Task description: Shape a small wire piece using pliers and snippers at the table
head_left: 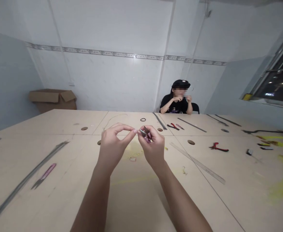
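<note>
Pretty sure this was a small handicraft workshop, guys. One big pale work table (127, 206) with cable holes (191, 142) had purple thread snips (43, 176), red-handled pliers (220, 149), a clear ruler (198, 163) and bundled dark strands (31, 175) scattered across it. Plus a co-worker (169, 103) sat opposite, and an open cardboard box (52, 105) stood by the plain tiled wall (102, 77).

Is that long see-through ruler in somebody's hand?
No, the clear ruler lies flat on the table, apart from the right hand and the left hand.
</note>
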Tool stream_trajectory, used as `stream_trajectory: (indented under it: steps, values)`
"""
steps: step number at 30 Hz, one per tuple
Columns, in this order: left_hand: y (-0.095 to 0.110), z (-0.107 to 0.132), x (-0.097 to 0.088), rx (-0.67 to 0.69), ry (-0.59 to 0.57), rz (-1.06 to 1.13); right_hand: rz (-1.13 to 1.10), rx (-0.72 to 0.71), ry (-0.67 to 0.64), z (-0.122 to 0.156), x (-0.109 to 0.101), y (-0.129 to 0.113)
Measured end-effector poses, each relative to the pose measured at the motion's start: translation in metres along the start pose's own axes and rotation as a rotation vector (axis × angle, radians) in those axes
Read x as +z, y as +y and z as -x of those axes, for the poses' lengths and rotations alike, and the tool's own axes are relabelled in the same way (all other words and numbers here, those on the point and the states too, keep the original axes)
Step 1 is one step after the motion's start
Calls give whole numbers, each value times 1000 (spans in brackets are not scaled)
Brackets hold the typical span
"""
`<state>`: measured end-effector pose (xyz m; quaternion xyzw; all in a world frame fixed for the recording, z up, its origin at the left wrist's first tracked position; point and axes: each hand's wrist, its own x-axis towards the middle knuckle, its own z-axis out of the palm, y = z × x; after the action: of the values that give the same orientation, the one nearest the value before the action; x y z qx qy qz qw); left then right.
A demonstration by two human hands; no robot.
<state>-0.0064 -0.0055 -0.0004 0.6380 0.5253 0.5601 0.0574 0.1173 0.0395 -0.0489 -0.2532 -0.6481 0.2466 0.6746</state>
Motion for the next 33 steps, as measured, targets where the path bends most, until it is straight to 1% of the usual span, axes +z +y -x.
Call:
stream_trajectory:
  steps: [3, 5, 8, 11, 16, 20, 22, 25, 27, 30, 33]
  values:
    - [2, 1, -2, -5, 18, -27, -33, 25, 4, 0, -2, -8]
    - [2, 1, -3, 6, 36, -46, -77, 85, 22, -2, -6, -14]
    - [4, 3, -5, 29, 12, -47, -142, 181, 14, -7, -15, -18]
    - [5, 3, -4, 58, -9, -41, -190, 242, -71, -11, -25, -16]
    - [6, 4, 0, 154, 19, -2, -298, 341, -224, -15, -31, -13]
    - [7, 5, 1, 231, 19, 49, -471, 459, -331, -15, -32, -15]
    - [7, 4, 1, 255, 33, 55, -564, 499, -362, -15, -33, -16]
    - [6, 3, 2, 309, 60, 64, -662, 545, -377, -15, -34, -16]
    - [5, 3, 3, 367, 71, 65, -697, 564, -381, -16, -34, -17]
    - [3, 3, 3, 457, 95, 49, -719, 567, -395, -16, -34, -18]
    - [2, 3, 3, 515, 115, 44, -730, 559, -411, -15, -34, -19]
